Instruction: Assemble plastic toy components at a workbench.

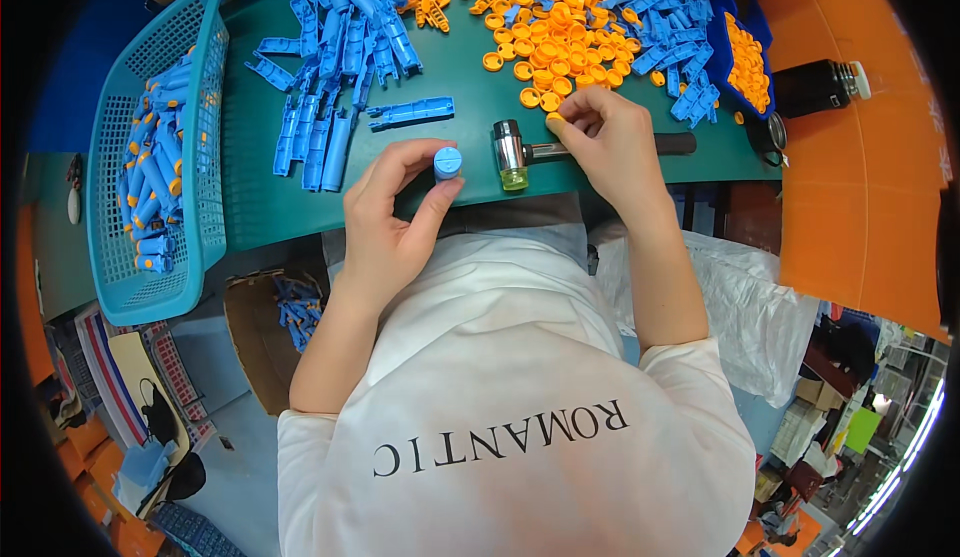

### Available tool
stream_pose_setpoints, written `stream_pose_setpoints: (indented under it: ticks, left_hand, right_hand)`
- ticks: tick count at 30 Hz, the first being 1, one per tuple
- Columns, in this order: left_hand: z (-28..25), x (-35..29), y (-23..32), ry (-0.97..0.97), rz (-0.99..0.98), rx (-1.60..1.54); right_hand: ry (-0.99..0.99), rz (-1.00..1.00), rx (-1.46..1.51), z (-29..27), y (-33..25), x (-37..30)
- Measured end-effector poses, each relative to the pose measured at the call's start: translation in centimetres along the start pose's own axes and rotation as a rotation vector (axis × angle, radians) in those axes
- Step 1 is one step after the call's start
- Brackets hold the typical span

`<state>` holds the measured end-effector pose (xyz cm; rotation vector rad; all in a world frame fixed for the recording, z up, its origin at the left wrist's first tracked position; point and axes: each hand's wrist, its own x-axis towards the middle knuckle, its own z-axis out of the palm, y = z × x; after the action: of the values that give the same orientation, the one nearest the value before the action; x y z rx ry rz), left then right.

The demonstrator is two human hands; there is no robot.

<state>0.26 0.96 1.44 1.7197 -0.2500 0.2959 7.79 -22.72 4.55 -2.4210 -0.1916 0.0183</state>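
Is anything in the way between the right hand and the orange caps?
No. The right hand already has its fingertips at the edge of the orange caps pile. The small mallet lies just beside it, not between.

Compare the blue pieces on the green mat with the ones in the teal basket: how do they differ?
1. The loose blue pieces on the green mat are plain blue, while the basket pieces show orange parts.
2. The loose blue pieces lie spread flat; the basket pieces are piled inside the teal basket.
Both are long blue plastic parts.
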Motion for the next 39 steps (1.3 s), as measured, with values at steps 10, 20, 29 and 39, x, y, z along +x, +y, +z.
stream_pose_setpoints:
  ticks: [10, 20, 29, 39]
  left_hand:
    - [0.0, -0.3, -1.1, 0.042, -0.001, -0.035]
    - [0.0, -0.3, -0.8, 0.031, 0.005, -0.055]
    - [-0.1, 0.1, -0.6, 0.028, 0.109, 0.014]
    - [-0.2, 0.1, -0.6, 0.028, 0.127, -0.003]
  right_hand:
    - [0.206, -0.4, -0.067, -1.0, 2.3, 0.3]
    - [0.116, -0.145, -0.024, -2.5, 1.6, -0.3]
    - [-0.1, -0.082, -0.018, -3.1, 2.5, 1.6]
    - [-0.133, -0.081, -0.063, -3.4, 2.3, 1.6]
